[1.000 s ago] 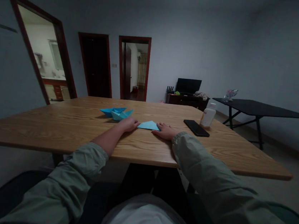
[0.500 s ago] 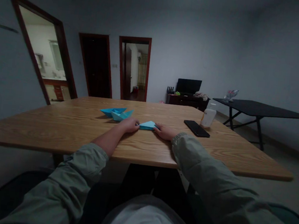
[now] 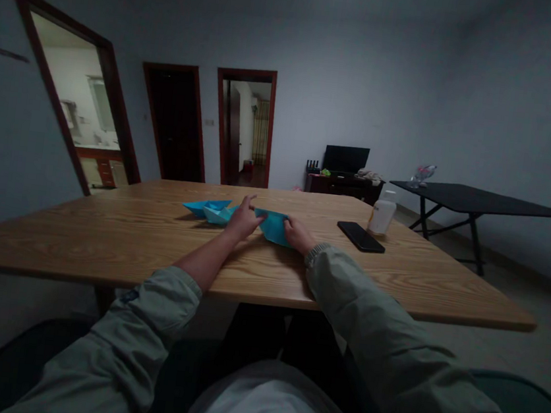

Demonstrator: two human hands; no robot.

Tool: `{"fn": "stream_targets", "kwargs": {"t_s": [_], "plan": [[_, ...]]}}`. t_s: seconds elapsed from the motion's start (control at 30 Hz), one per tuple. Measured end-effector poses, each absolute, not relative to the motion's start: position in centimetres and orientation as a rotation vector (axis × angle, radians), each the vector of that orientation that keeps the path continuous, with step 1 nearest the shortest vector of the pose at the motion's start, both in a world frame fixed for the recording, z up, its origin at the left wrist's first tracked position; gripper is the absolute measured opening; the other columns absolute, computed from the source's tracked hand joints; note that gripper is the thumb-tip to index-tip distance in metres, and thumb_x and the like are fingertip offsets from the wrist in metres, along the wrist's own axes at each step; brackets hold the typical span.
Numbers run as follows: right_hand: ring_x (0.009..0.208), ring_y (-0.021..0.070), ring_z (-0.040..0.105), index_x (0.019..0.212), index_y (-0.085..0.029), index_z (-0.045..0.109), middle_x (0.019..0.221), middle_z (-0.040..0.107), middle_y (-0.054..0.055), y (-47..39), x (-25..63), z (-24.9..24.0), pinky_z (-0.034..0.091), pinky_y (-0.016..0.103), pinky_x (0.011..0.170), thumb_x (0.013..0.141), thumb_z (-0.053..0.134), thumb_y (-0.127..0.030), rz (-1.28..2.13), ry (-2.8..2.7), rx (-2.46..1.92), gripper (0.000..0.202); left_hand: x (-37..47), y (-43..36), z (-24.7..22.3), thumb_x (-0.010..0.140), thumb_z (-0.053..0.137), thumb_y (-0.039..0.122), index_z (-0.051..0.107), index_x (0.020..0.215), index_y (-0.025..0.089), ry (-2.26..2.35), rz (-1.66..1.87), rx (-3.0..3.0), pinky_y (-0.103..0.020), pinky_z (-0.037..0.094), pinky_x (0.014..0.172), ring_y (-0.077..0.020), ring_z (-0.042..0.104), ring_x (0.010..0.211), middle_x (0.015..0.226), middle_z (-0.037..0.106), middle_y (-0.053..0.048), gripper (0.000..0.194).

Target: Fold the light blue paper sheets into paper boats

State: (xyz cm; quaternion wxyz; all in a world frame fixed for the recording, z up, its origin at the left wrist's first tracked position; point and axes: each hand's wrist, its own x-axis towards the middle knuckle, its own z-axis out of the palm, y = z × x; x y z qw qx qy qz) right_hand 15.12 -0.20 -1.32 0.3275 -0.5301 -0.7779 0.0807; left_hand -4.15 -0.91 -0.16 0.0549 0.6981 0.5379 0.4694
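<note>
A folded piece of blue paper (image 3: 274, 227) is raised off the wooden table (image 3: 267, 278), tilted, between my two hands. My left hand (image 3: 244, 221) pinches its left corner with the thumb in front, some fingers pointing up. On the right edge my right hand (image 3: 298, 233) is closed around the paper. Two folded paper boats stand just left of my left hand: a darker blue one (image 3: 200, 207) and a lighter one (image 3: 217, 215), partly hidden by that hand.
A black phone (image 3: 361, 237) lies right of my hands, with a white bottle (image 3: 382, 215) upright behind it. Farther off are a black folding table (image 3: 475, 199) at the right and a dark screen (image 3: 346, 158) on a cabinet by the wall.
The paper has come up from the tabletop and turned, showing a larger blue face. Both hands have risen with it, and the left fingers have lifted upward.
</note>
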Motion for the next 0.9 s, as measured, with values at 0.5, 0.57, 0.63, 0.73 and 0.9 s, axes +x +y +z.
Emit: {"fn": "stream_targets", "kwargs": {"t_s": [0.5, 0.57, 0.63, 0.73, 0.9], "plan": [[0.082, 0.0154, 0.063, 0.116, -0.019, 0.063, 0.094, 0.071, 0.003, 1.5, 16.0, -2.3, 0.049, 0.023, 0.075, 0.090, 0.040, -0.024, 0.395, -1.846, -1.272, 0.035, -4.4, 0.0, -1.5, 0.089, 0.048, 0.023, 0.054, 0.120, 0.021, 1.439, 1.114, 1.997, -0.020, 0.052, 0.060, -0.0102, 0.065, 0.067, 0.108, 0.069, -0.006, 0.032], [0.083, 0.0152, 0.064, 0.116, -0.019, 0.063, 0.095, 0.071, 0.003, 1.7, 16.3, -2.4, 0.049, 0.023, 0.076, 0.088, 0.044, -0.021, 0.394, -1.856, -1.282, 0.035, -4.4, -0.2, -1.4, 0.089, 0.048, 0.024, 0.058, 0.116, 0.021, 1.425, 1.140, 2.028, -0.021, 0.053, 0.063, -0.0112, 0.066, 0.070, 0.108, 0.069, -0.005, 0.029], [0.081, 0.0151, 0.064, 0.111, -0.018, 0.065, 0.092, 0.072, 0.003, 1.7, 16.5, -2.5, 0.049, 0.022, 0.074, 0.087, 0.046, -0.022, 0.380, -1.874, -1.308, 0.031, -4.5, -0.3, -1.4, 0.088, 0.050, 0.024, 0.060, 0.116, 0.021, 1.408, 1.150, 2.060, -0.021, 0.053, 0.064, -0.0119, 0.066, 0.071, 0.109, 0.069, -0.005, 0.030], [0.077, 0.0148, 0.064, 0.104, -0.017, 0.067, 0.088, 0.072, 0.004, 1.4, 16.4, -2.3, 0.047, 0.021, 0.069, 0.086, 0.048, -0.022, 0.357, -1.904, -1.340, 0.027, -4.6, -0.1, -1.5, 0.083, 0.057, 0.023, 0.061, 0.117, 0.020, 1.442, 1.126, 2.158, -0.022, 0.052, 0.068, -0.0137, 0.066, 0.076, 0.108, 0.069, -0.006, 0.034], [0.073, 0.0142, 0.063, 0.103, -0.016, 0.067, 0.086, 0.071, 0.005, 0.8, 16.2, -2.0, 0.046, 0.021, 0.067, 0.085, 0.049, -0.020, 0.347, -1.937, -1.375, 0.026, -4.6, 0.1, -1.8, 0.083, 0.058, 0.027, 0.060, 0.119, 0.021, 1.643, 0.976, 2.269, -0.027, 0.049, 0.080, -0.0195, 0.065, 0.090, 0.102, 0.071, -0.007, 0.037]]}}
